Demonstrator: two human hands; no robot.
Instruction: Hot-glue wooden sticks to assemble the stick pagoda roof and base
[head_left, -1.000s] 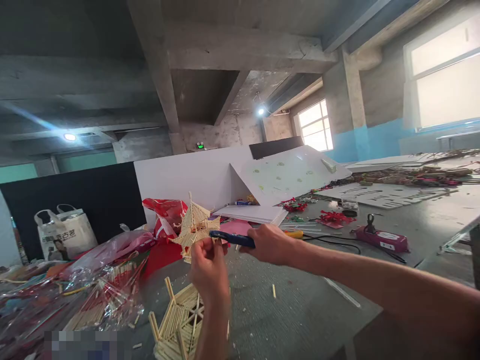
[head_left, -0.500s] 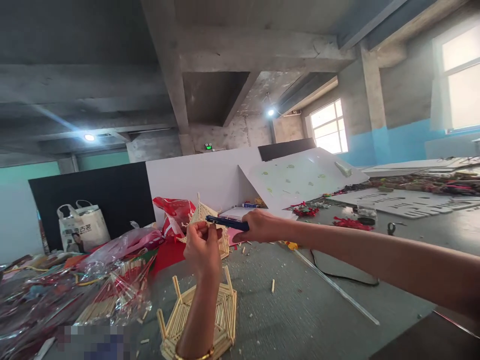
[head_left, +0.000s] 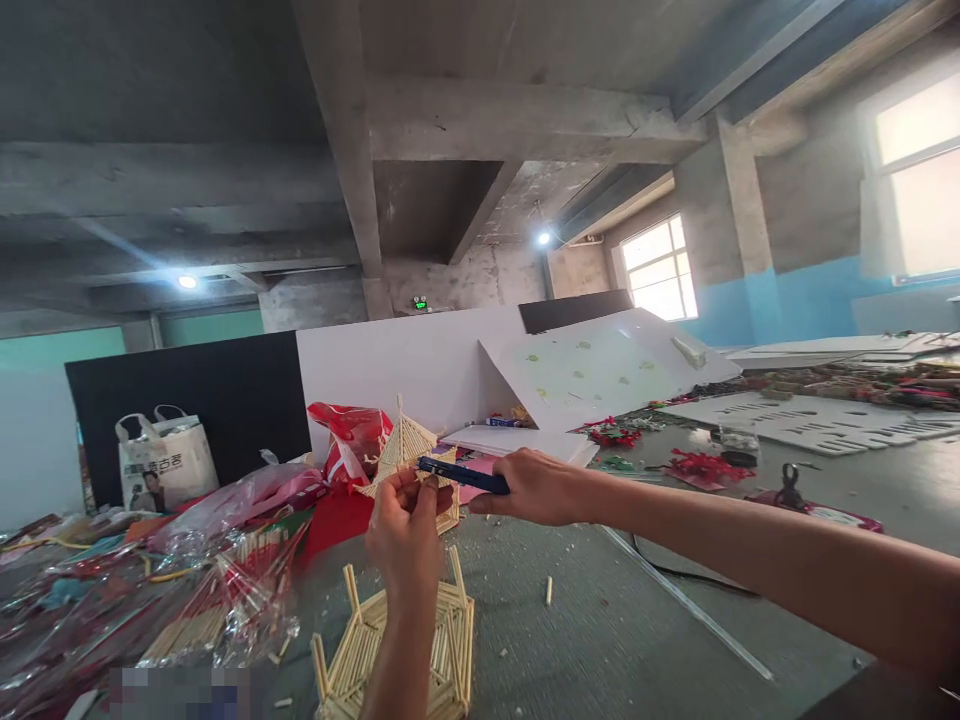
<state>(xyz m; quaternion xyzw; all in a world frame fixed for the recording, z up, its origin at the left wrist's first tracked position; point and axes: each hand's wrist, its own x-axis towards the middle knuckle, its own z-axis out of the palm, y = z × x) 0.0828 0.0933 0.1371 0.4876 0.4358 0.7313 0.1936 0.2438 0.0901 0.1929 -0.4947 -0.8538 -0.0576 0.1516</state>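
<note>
Left hand (head_left: 407, 528): you pinch the stick roof model (head_left: 409, 452) up off the table, so its edge faces the tool.
Right hand (head_left: 534, 487): fingers clenched round the blue cutter (head_left: 459, 474), tip at the roof's edge.
Below: stick base (head_left: 405, 650) sits on the table (head_left: 600, 640), under your left wrist.

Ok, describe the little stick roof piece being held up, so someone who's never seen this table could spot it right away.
Start at the grey table and follow the left hand raised over its middle. Pinched in its fingers is the stick roof piece, with the right hand bringing a blue tool to it. Unlike the flat stick frame lying below, it rises to a pointed peak.
</note>
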